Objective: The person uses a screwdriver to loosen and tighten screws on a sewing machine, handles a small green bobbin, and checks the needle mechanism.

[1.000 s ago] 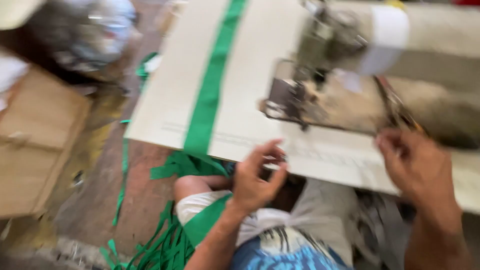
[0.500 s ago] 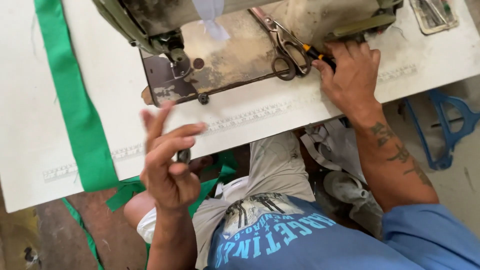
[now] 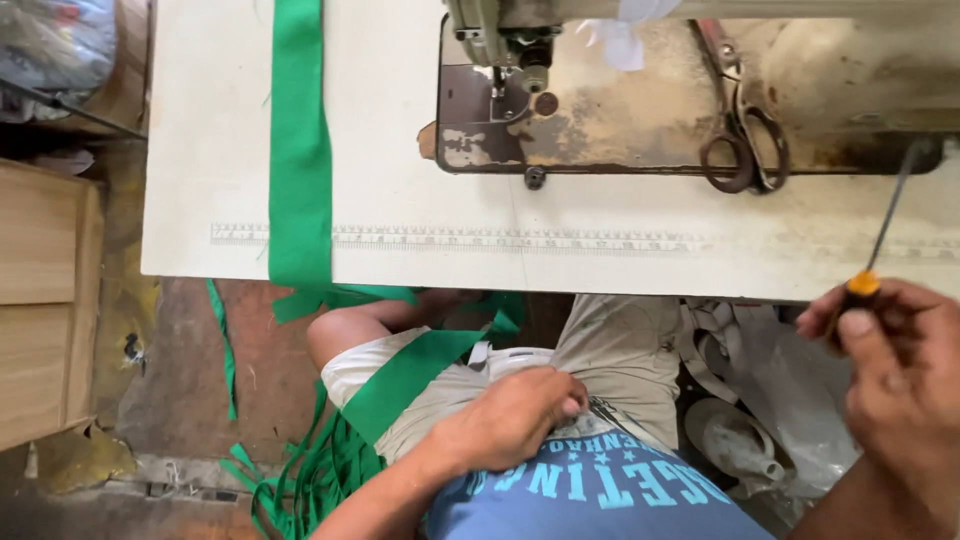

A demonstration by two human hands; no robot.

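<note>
My right hand (image 3: 900, 375) is at the lower right, off the table's front edge. It grips a screwdriver (image 3: 868, 278) by its orange handle, the thin shaft pointing up toward the sewing machine bed (image 3: 620, 110). My left hand (image 3: 515, 415) rests on my lap with its fingers curled against the waist of my shorts; anything inside them is hidden. A pair of worn scissors (image 3: 745, 140) lies on the machine bed. A long green fabric strip (image 3: 300, 150) runs across the white table (image 3: 400, 265) and hangs over its front edge.
The needle and presser foot (image 3: 520, 60) stand at the top centre. More green strips (image 3: 320, 460) trail over my thigh to the floor. A wooden box (image 3: 40, 300) stands at the left, and pale cloth and a white object (image 3: 740, 440) lie under the table at the right.
My right hand has come back from the machine bed toward me, now holding the screwdriver. My left hand has dropped from in front of the table down to my lap.
</note>
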